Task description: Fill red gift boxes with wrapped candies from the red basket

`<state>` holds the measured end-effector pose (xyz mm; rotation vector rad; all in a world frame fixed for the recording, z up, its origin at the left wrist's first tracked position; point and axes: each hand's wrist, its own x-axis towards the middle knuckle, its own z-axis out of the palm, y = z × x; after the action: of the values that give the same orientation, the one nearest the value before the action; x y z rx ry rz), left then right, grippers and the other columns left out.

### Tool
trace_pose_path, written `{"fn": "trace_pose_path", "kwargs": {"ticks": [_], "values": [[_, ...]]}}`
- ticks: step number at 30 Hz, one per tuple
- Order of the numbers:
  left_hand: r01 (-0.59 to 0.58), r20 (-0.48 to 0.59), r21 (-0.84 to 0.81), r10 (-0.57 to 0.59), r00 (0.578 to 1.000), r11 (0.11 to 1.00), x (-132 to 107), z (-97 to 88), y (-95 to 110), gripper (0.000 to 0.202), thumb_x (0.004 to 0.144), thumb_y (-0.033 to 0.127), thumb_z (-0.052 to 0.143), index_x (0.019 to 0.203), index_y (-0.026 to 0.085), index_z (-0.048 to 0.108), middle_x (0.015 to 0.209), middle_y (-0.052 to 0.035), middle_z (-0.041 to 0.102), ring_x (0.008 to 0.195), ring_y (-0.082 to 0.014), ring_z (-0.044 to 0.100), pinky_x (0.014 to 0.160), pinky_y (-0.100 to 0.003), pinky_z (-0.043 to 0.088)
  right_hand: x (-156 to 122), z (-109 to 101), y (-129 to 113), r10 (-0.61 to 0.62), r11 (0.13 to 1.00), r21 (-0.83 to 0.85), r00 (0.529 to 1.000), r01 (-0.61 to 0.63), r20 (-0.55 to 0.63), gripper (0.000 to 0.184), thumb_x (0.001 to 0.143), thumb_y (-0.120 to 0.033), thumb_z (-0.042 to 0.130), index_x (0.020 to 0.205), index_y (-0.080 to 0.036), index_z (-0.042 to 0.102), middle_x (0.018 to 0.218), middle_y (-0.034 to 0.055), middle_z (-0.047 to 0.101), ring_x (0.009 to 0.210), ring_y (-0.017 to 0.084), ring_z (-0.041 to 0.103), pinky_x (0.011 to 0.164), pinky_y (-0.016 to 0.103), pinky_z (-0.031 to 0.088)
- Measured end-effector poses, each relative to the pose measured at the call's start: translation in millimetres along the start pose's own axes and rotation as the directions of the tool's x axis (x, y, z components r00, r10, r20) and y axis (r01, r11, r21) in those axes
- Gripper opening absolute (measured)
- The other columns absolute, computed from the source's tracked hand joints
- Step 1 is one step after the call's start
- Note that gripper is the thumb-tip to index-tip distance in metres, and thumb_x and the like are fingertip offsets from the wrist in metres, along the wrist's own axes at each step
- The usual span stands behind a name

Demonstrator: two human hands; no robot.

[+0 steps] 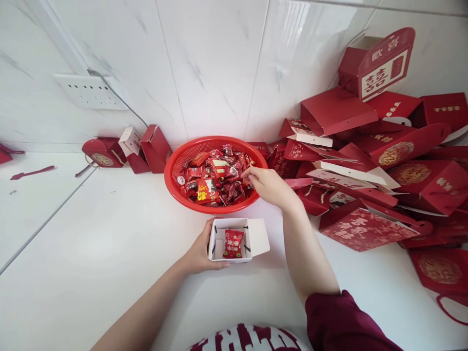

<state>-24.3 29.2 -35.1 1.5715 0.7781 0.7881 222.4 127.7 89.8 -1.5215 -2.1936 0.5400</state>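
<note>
Reaching into the red basket (171, 168), the right hand (268, 185) has its fingertips pinched down among the sweets (215, 178), thumb and forefinger nearly closed at the right edge of the heap, though whether a sweet is actually caught between them cannot be told from here. Left hand (199, 253) is wrapped around the near-left side of a small white box (256, 239), fingers curled firmly on its wall, holding it open-topped on the bench (91, 243) just in front of the basket. Inside that box lies one red packet (233, 243), flat on the bottom, printed face up. One flap of the box stands out to the right. The basket sits against the tiled wall (212, 63), heaped with red-wrapped sweets. Off to the right, a big jumble of red gift boxes (365, 146) is piled up to the wall, some folded, some flat, none touching the white box. On the left by the wall, a few more red boxes (146, 146) stand near a white socket (89, 90) with a cable running down from it.
</note>
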Motion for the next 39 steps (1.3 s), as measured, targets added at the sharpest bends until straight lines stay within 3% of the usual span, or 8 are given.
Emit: {"fn": "trace_pose_path", "kwargs": {"ticks": [4, 7, 12, 18, 23, 31, 36, 39], "values": [[0.0, 0.01, -0.002, 0.0, 1.0, 1.0, 0.2, -0.3, 1.4, 0.096, 0.066, 0.038, 0.086, 0.141, 0.023, 0.028, 0.141, -0.0163, 0.047, 0.129, -0.0373, 0.051, 0.106, -0.05, 0.043, 14.6, 23.3, -1.5, 0.125, 0.981, -0.165, 0.986, -0.106, 0.107, 0.035, 0.099, -0.019, 0.032, 0.115, -0.018, 0.062, 0.114, 0.0153, 0.072, 0.105, 0.03, 0.068, 0.087, 0.041, 0.05], [0.012, 0.014, -0.015, -0.011, 1.0, 1.0, 0.2, -0.3, 2.5, 0.097, 0.067, 0.038, 0.086, 0.142, 0.023, 0.026, 0.141, -0.0166, 0.047, 0.129, -0.0373, 0.051, 0.106, -0.05, 0.044, 24.9, 36.8, -4.0, 0.135, 0.974, -0.204, 0.972, -0.094, 0.193, 0.027, 0.093, -0.024, 0.046, 0.111, -0.015, 0.064, 0.111, 0.0222, 0.071, 0.104, 0.04, 0.067, 0.085, 0.051, 0.05], [0.012, 0.011, -0.017, -0.011, 1.0, 1.0, -0.2, 0.2, 2.3, 0.098, 0.066, 0.039, 0.086, 0.143, 0.024, 0.026, 0.141, -0.0157, 0.046, 0.129, -0.0372, 0.051, 0.105, -0.05, 0.044, 37.9, 42.4, 5.3, 0.027, 0.995, -0.102, 0.956, 0.004, 0.292, 0.03, 0.081, -0.008, 0.058, 0.109, -0.015, 0.063, 0.111, 0.0185, 0.072, 0.105, 0.034, 0.068, 0.089, 0.043, 0.051], [0.016, 0.003, 0.002, -0.016, 1.0, 1.0, -0.8, 1.3, 4.8, 0.098, 0.067, 0.038, 0.086, 0.143, 0.024, 0.026, 0.142, -0.0157, 0.045, 0.13, -0.0371, 0.049, 0.106, -0.05, 0.043, 33.8, 36.9, 26.5, -0.183, 0.957, 0.264, 0.959, 0.123, 0.216, 0.042, 0.087, -0.005, 0.052, 0.126, -0.02, 0.052, 0.126, 0.0058, 0.065, 0.114, 0.016, 0.064, 0.095, 0.028, 0.052], [0.02, -0.004, 0.004, -0.02, 1.0, 1.0, -0.7, 1.1, 3.9, 0.098, 0.065, 0.04, 0.086, 0.142, 0.023, 0.027, 0.142, -0.0168, 0.045, 0.13, -0.0382, 0.05, 0.107, -0.052, 0.042, 31.2, 38.6, 31.3, -0.156, 0.739, 0.673, 0.971, -0.007, 0.182, 0.039, 0.086, -0.01, 0.057, 0.124, -0.018, 0.056, 0.118, 0.0086, 0.065, 0.104, 0.017, 0.068, 0.085, 0.031, 0.059], [0.009, -0.015, -0.01, -0.009, 1.0, 1.0, -0.6, 1.8, 0.7, 0.099, 0.065, 0.04, 0.087, 0.143, 0.024, 0.029, 0.142, -0.0157, 0.047, 0.13, -0.0373, 0.049, 0.108, -0.051, 0.042, 32.1, 39.9, 26.3, -0.069, 0.745, 0.665, 0.986, -0.052, 0.153, 0.045, 0.085, -0.007, 0.059, 0.129, -0.015, 0.059, 0.104, 0.007, 0.071, 0.091, 0.016, 0.072, 0.083, 0.03, 0.059], [0.002, -0.014, 0.008, -0.002, 1.0, 1.0, -0.4, 1.6, -0.7, 0.1, 0.065, 0.038, 0.088, 0.144, 0.025, 0.028, 0.143, -0.0156, 0.046, 0.13, -0.0374, 0.049, 0.108, -0.051, 0.042, 25.1, 32.9, 13.8, 0.044, 0.861, 0.507, 0.999, -0.052, 0.029, 0.019, 0.086, -0.022, 0.063, 0.103, -0.017, 0.07, 0.084, 0.0048, 0.074, 0.081, 0.019, 0.072, 0.082, 0.035, 0.058], [-0.003, -0.017, 0.004, 0.003, 1.0, 1.0, -0.1, 2.2, 0.0, 0.1, 0.065, 0.038, 0.088, 0.144, 0.024, 0.028, 0.144, -0.0162, 0.045, 0.132, -0.0382, 0.048, 0.108, -0.051, 0.042, 6.1, 20.4, -8.2, -0.043, 0.846, 0.531, 0.999, 0.048, -0.022, 0.011, 0.088, -0.028, 0.064, 0.092, -0.019, 0.066, 0.08, 0.0028, 0.073, 0.075, 0.017, 0.071, 0.074, 0.032, 0.056]]}}
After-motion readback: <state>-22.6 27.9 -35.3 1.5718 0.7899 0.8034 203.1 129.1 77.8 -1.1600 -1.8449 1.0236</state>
